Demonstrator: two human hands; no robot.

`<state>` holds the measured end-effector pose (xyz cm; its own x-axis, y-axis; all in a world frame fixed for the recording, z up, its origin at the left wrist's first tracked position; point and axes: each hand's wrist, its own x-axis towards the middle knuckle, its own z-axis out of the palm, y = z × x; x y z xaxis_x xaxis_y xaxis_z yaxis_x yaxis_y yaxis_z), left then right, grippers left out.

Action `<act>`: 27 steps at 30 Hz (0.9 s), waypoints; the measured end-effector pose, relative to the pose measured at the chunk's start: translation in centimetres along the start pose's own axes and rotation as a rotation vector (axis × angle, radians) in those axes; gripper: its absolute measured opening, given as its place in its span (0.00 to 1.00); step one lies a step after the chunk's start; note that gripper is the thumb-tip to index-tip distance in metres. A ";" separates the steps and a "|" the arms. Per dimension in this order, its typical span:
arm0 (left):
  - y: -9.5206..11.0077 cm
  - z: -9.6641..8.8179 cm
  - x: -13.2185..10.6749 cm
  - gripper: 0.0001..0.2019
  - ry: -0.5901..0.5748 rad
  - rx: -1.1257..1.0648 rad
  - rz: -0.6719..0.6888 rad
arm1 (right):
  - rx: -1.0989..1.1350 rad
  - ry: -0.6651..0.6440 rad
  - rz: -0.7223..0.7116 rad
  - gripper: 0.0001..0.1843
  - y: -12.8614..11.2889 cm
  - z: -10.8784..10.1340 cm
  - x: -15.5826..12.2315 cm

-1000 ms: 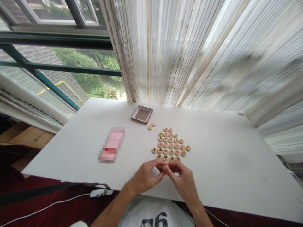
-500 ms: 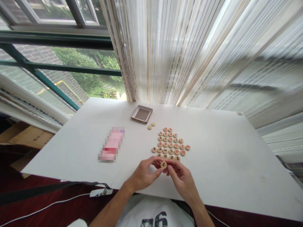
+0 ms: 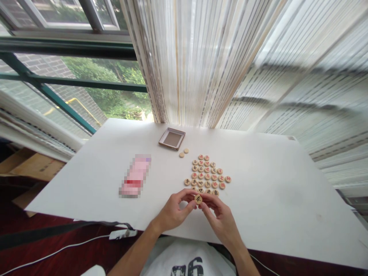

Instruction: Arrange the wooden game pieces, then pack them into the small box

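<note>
Beside the tray [image 3: 172, 138] lie two discs [image 3: 184, 153] — hands [image 3: 172, 214] [image 3: 222, 220] pinch one piece [image 3: 198, 199].

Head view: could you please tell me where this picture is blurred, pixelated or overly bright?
In the head view, the curtain at right is smeared into streaks; daylight through the window lights the white table evenly; a pink patch is pixelated; the round piece held between left hand and right hand is sharp enough to show a black mark.
</note>
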<state>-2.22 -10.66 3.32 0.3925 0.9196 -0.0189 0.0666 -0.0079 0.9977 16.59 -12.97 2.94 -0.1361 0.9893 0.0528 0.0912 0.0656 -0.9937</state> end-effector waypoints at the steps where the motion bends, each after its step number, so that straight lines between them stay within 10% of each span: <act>1: 0.0 0.0 0.1 0.15 0.007 -0.015 -0.016 | -0.012 0.004 -0.002 0.15 0.0 0.0 0.0; 17: 0.3 1.4 0.8 0.11 0.205 0.022 -0.099 | -0.143 0.030 -0.123 0.13 -0.3 0.5 0.0; 27: 1.1 0.5 1.1 0.13 0.107 0.075 -0.033 | -0.086 0.025 -0.080 0.14 0.1 0.6 0.1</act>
<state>-1.21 -9.87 4.38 0.2894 0.9563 -0.0407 0.1478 -0.0026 0.9890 16.01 -12.90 2.80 -0.1221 0.9833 0.1346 0.1660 0.1540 -0.9740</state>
